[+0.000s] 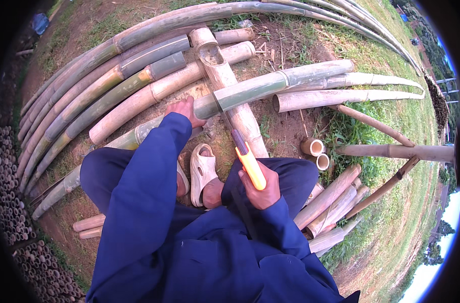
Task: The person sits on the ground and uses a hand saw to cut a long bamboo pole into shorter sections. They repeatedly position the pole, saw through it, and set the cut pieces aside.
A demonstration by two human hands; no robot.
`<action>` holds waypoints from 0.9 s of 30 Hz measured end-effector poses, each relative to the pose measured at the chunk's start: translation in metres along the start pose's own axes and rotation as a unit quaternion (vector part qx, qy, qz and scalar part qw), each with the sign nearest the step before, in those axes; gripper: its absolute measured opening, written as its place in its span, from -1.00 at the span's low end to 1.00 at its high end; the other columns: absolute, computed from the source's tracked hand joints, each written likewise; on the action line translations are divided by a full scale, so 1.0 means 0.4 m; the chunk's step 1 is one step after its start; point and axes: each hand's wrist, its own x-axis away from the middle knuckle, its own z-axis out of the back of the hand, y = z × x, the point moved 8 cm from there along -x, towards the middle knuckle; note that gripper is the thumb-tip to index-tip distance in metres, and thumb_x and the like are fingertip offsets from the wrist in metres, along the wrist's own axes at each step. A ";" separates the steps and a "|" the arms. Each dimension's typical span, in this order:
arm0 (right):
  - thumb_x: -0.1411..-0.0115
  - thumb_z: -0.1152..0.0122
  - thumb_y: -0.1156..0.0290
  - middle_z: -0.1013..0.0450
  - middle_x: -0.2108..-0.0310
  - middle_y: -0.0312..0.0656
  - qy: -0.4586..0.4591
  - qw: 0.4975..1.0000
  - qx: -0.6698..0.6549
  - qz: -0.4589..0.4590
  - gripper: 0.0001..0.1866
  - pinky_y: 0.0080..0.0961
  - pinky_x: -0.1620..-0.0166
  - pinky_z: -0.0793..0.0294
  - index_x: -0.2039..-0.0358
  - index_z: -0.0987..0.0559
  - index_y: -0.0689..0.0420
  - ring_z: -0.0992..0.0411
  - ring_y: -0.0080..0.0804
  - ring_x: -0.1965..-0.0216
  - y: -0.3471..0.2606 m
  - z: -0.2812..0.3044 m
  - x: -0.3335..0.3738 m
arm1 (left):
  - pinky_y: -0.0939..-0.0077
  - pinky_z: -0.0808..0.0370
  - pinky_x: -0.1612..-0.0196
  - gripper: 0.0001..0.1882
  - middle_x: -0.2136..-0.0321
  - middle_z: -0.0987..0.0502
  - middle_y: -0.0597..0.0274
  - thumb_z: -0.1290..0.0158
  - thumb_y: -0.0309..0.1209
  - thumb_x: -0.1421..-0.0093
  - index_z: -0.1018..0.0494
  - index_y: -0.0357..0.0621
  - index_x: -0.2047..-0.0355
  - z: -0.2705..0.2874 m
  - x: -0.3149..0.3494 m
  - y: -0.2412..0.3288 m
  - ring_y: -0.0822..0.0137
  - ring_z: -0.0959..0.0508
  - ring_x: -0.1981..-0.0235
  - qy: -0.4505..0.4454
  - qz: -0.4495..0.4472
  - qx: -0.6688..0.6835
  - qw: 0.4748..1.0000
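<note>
A green bamboo pole (253,90) lies slantwise in front of me, across a thick pale support log (248,123). My left hand (186,111) grips this pole just left of the log. In my right hand (262,188) is the orange-yellow handle of a hand saw (242,146), fingers wrapped around it. The saw's thin blade points away from me and crosses the pole beside my left hand, above the log. How deep the blade sits in the bamboo I cannot tell.
Several long bamboo poles (134,98) lie side by side at the far left. More cut poles (341,98) extend to the right. Short bamboo pieces (327,207) and two hollow sections (313,147) are near my right knee. Stacked tubes (43,267) line the left edge. My sandals (203,169) stand near the log.
</note>
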 end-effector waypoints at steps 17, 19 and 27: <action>-0.21 -0.34 0.53 -0.53 0.47 0.06 0.017 0.999 0.006 0.033 -0.83 -0.36 0.32 -0.51 0.20 -0.59 0.28 -0.59 -0.02 0.46 -0.003 0.057 0.156 | 0.08 -0.56 -0.10 -0.10 0.11 -0.66 -0.13 -0.40 0.17 0.16 -0.44 -0.22 -0.04 -0.045 0.021 -0.031 -0.08 -0.68 0.06 0.012 0.002 -0.010 1.000; -0.21 -0.34 0.54 -0.55 0.46 0.04 0.019 0.999 0.031 0.002 -0.83 -0.37 0.32 -0.52 0.19 -0.61 0.27 -0.60 -0.06 0.45 0.010 0.077 0.180 | 0.10 -0.56 -0.10 -0.11 0.09 -0.66 -0.12 -0.39 0.16 0.14 -0.43 -0.22 -0.05 -0.051 0.019 -0.029 -0.08 -0.68 0.05 -0.001 0.005 -0.011 1.000; -0.19 -0.35 0.56 -0.54 0.53 -0.01 0.041 0.999 0.004 0.027 -0.85 -0.42 0.34 -0.52 0.21 -0.65 0.26 -0.61 -0.13 0.48 0.041 0.026 0.124 | 0.11 -0.57 -0.10 -0.14 0.12 -0.66 -0.15 -0.39 0.16 0.15 -0.47 -0.22 -0.01 -0.066 0.044 -0.010 -0.08 -0.68 0.05 -0.027 -0.004 0.000 1.000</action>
